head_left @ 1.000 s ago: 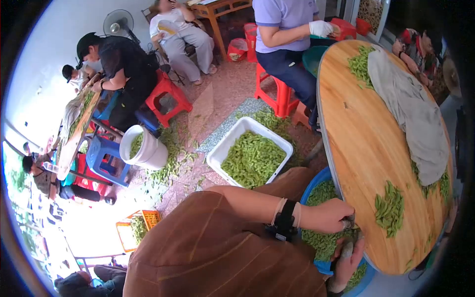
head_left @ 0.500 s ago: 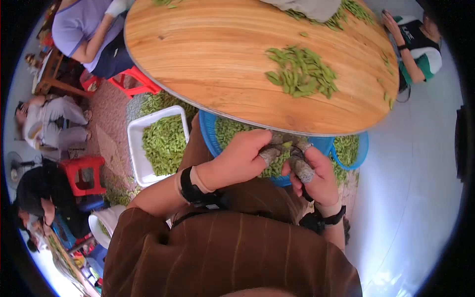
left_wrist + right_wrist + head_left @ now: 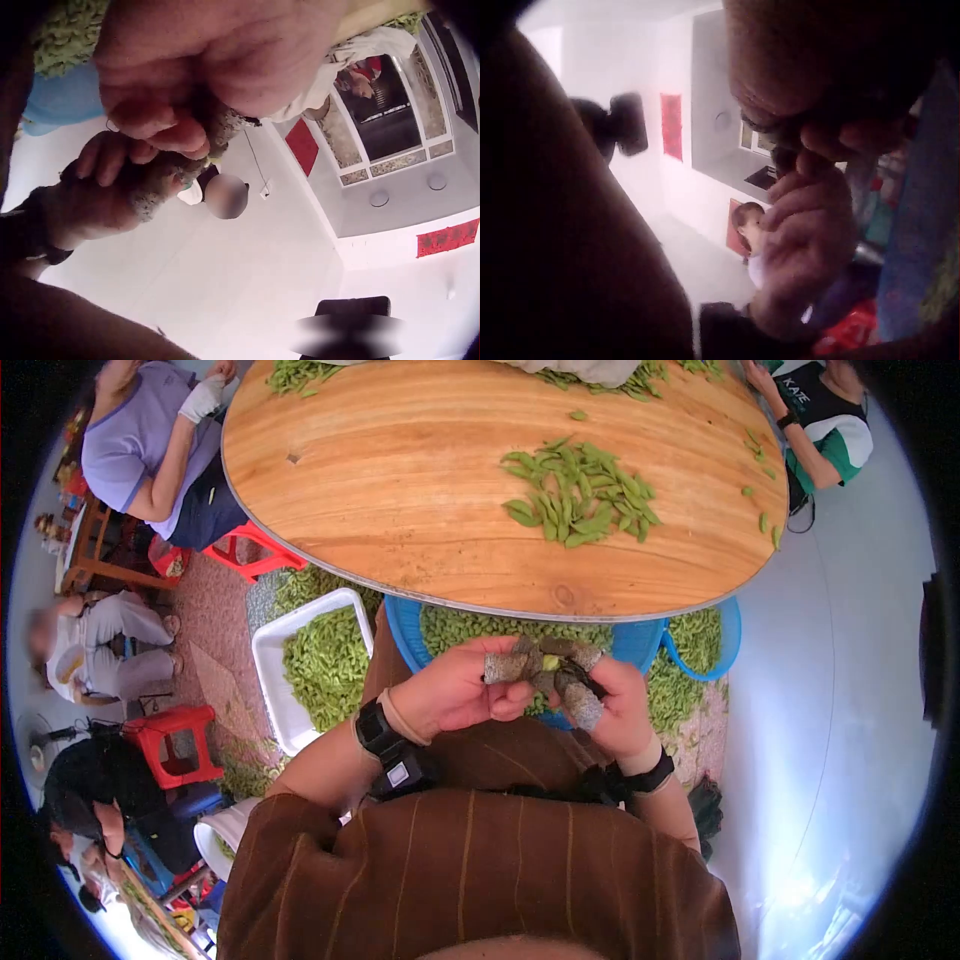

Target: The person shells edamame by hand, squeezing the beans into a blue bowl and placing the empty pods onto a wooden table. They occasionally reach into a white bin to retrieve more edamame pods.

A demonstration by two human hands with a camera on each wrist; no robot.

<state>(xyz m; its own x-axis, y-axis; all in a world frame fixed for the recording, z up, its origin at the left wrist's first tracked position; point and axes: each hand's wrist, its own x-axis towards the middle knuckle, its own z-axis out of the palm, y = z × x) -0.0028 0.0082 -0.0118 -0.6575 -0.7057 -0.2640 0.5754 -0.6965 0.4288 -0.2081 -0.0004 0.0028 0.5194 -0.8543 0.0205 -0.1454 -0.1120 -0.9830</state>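
Observation:
Close together in front of the lap, my left hand and right hand meet at their fingertips. Grey wrapping covers several fingertips and the thumbs. A small green soybean pod is pinched between them, mostly hidden by the wrapped fingers. Just beyond the hands, a blue basin holds many shelled green beans. In the left wrist view the left hand overlaps the right hand. The dim right wrist view shows the left hand beyond the right.
A round wooden table edges over the basin, with a pile of pods and a grey cloth on it. Left stands a white tub of pods; right, a blue basket. Other people sit around, one on a red stool.
The head view has swung from the left to face the table. The hands have stayed together, first over the basin by the table's edge, now drawn a little nearer the body.

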